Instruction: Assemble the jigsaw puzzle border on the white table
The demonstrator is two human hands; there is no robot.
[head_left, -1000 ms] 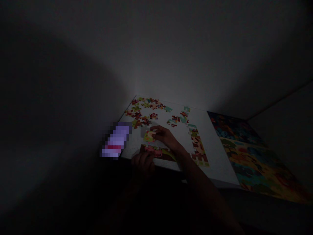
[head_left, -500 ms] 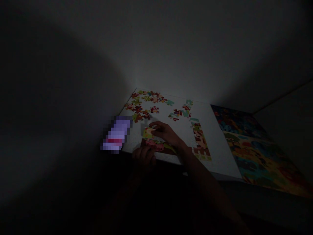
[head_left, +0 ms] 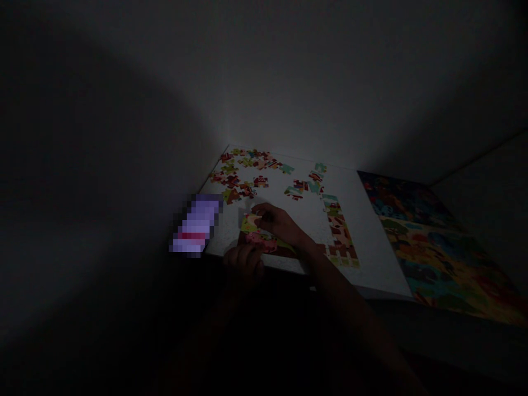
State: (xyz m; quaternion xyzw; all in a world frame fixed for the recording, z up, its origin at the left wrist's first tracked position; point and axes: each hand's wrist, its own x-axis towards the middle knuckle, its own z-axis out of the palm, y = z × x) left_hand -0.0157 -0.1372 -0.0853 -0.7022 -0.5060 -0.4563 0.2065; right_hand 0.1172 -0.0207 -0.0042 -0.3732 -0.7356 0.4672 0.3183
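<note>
Head view: right hand [head_left: 279, 222] seemingly pinching a jigsaw piece [head_left: 249, 223].

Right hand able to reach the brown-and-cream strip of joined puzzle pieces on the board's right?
Likely yes: the right hand sits just left of the brown-and-cream puzzle strip, with only white board showing between them.

Light: room is dimly lit, left side is cast in deep shadow | Wall: plain grey wall [head_left: 289, 71] is seen beyond the furniture | Furniture: white tabletop [head_left: 377, 269] is faintly lit, near edge fades into darkness
</note>
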